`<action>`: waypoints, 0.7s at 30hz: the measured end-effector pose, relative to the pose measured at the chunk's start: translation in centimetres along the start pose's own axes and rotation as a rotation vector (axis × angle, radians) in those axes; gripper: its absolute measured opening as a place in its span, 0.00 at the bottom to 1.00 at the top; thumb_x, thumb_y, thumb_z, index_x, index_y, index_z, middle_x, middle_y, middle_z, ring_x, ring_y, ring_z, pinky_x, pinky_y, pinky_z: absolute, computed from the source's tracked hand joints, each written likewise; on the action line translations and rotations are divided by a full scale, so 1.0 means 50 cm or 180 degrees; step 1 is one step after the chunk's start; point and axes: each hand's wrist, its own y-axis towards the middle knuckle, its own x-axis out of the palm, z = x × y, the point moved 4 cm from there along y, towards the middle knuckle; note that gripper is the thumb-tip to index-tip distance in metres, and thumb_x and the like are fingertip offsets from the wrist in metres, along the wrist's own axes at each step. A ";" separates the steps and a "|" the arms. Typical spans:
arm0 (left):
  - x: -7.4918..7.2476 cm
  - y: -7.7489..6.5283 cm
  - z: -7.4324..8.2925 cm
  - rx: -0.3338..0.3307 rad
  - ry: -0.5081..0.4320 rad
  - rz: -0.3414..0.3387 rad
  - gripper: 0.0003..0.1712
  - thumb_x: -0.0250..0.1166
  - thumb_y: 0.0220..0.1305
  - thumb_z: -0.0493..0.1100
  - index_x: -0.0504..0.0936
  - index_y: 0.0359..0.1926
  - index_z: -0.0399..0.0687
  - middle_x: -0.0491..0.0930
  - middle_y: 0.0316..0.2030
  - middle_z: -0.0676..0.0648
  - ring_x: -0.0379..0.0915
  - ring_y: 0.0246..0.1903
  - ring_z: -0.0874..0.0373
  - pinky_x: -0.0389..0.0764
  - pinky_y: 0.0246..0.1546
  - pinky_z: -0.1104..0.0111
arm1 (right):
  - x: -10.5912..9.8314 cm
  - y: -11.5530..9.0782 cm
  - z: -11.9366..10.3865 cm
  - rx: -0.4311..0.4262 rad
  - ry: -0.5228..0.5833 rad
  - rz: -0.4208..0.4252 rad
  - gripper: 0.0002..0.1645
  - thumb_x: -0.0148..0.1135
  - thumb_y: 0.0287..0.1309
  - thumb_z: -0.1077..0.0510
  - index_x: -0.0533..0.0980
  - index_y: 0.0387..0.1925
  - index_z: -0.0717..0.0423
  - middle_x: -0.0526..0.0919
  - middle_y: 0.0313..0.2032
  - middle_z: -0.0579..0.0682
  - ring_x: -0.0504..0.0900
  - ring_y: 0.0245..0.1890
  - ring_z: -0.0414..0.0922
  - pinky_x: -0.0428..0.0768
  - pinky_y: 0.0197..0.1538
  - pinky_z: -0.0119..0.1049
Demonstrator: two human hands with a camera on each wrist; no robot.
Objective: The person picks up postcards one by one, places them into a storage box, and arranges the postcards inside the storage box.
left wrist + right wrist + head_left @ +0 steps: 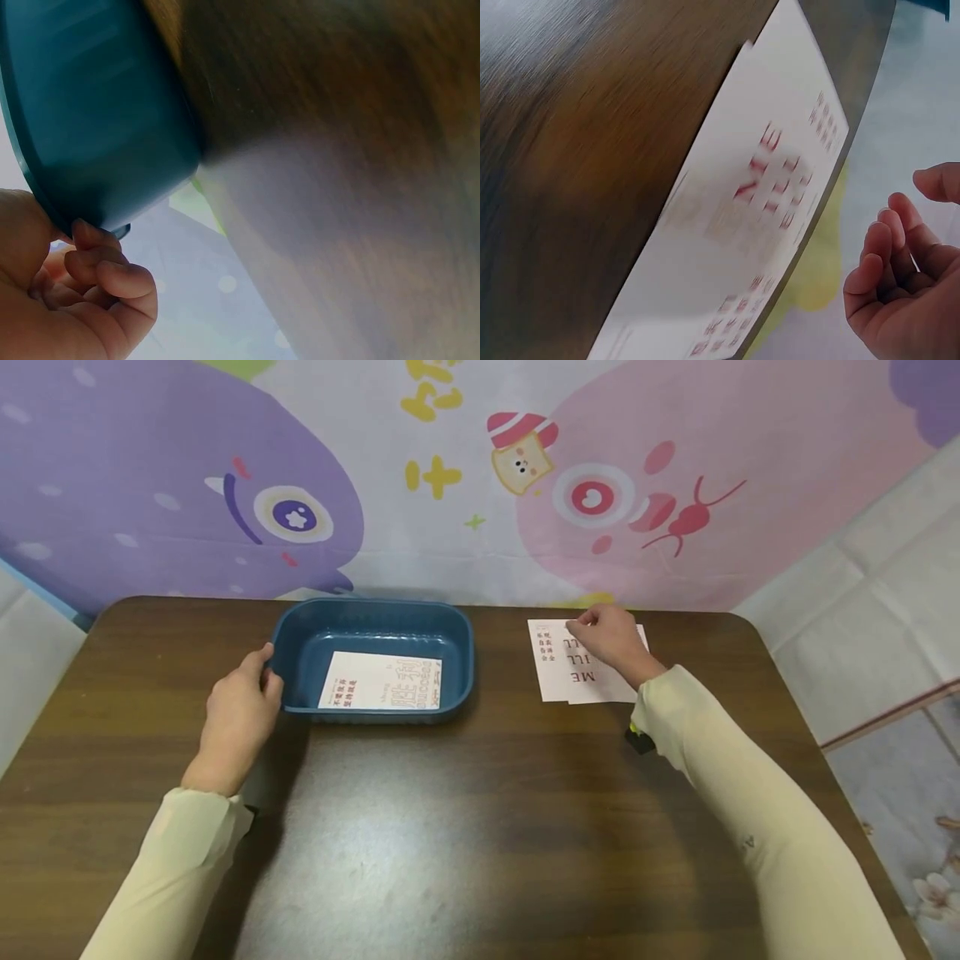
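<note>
A blue plastic basin stands at the back left of the table. My left hand grips its left rim; in the left wrist view the fingers curl at the edge of the basin. Inside lies a white printed card, flat on the bottom. To the right, overlapping white cards with red lettering rest on the tabletop. Over them hovers my right hand, fingers loosely bent. In the right wrist view, this hand holds nothing, its thumb apart from the fingers, beyond the cards.
The brown wooden table ends just behind the basin and cards. A cartoon-printed cloth hangs along its back edge. Pale tiled wall borders the right side.
</note>
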 end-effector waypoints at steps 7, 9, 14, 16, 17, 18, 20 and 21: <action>0.001 -0.001 -0.001 0.0026 -0.0007 0.0011 0.28 0.44 0.66 0.35 0.66 0.65 0.26 0.77 0.41 0.24 0.65 0.31 0.37 0.69 0.33 0.46 | -0.020 -0.003 0.054 0.0177 0.0045 0.0173 0.27 0.51 0.63 0.48 0.78 0.45 0.70 0.81 0.47 0.68 0.75 0.41 0.56 0.76 0.44 0.51; 0.001 -0.001 -0.001 0.0026 -0.0012 0.0011 0.28 0.44 0.66 0.35 0.66 0.65 0.26 0.76 0.40 0.25 0.65 0.31 0.37 0.68 0.32 0.47 | -0.025 -0.004 0.069 0.0211 0.0042 0.0258 0.27 0.52 0.62 0.49 0.80 0.44 0.71 0.83 0.45 0.68 0.76 0.39 0.55 0.75 0.41 0.48; 0.002 0.000 -0.002 0.0008 -0.0022 -0.0002 0.28 0.44 0.67 0.35 0.66 0.65 0.27 0.77 0.44 0.23 0.66 0.32 0.37 0.69 0.33 0.47 | -0.032 -0.012 0.098 0.0283 0.0033 0.0330 0.27 0.54 0.61 0.49 0.80 0.43 0.73 0.83 0.42 0.68 0.74 0.35 0.53 0.71 0.35 0.42; 0.003 0.000 -0.002 -0.0003 -0.0022 -0.0007 0.28 0.44 0.67 0.35 0.66 0.65 0.27 0.76 0.46 0.23 0.66 0.32 0.37 0.69 0.33 0.47 | -0.032 -0.015 0.109 0.0312 0.0039 0.0308 0.27 0.54 0.61 0.50 0.80 0.43 0.73 0.82 0.42 0.67 0.73 0.36 0.54 0.70 0.36 0.42; 0.003 0.000 -0.002 -0.0004 -0.0020 -0.0006 0.28 0.44 0.66 0.35 0.66 0.65 0.27 0.76 0.46 0.22 0.66 0.32 0.37 0.69 0.33 0.47 | -0.032 -0.015 0.115 0.0329 0.0030 0.0301 0.27 0.54 0.61 0.50 0.79 0.43 0.73 0.81 0.42 0.67 0.73 0.36 0.54 0.70 0.36 0.42; 0.003 0.000 -0.002 -0.0003 -0.0018 0.0000 0.28 0.44 0.66 0.35 0.66 0.65 0.27 0.76 0.47 0.22 0.66 0.32 0.37 0.69 0.33 0.46 | -0.031 -0.016 0.121 0.0345 0.0016 0.0295 0.27 0.54 0.61 0.50 0.79 0.43 0.74 0.81 0.43 0.67 0.73 0.36 0.54 0.70 0.37 0.42; 0.002 0.000 -0.002 0.0004 -0.0015 0.0012 0.28 0.44 0.66 0.35 0.66 0.65 0.26 0.76 0.47 0.22 0.66 0.32 0.37 0.69 0.33 0.46 | -0.031 -0.016 0.134 0.0405 0.0006 0.0280 0.28 0.53 0.61 0.50 0.79 0.43 0.73 0.80 0.44 0.67 0.72 0.37 0.54 0.70 0.37 0.42; 0.002 0.000 -0.002 0.0006 -0.0015 0.0017 0.28 0.44 0.66 0.35 0.66 0.65 0.26 0.76 0.47 0.22 0.66 0.32 0.37 0.69 0.33 0.46 | -0.031 -0.017 0.139 0.0439 0.0013 0.0273 0.28 0.53 0.61 0.49 0.79 0.44 0.73 0.80 0.44 0.67 0.72 0.37 0.54 0.69 0.36 0.41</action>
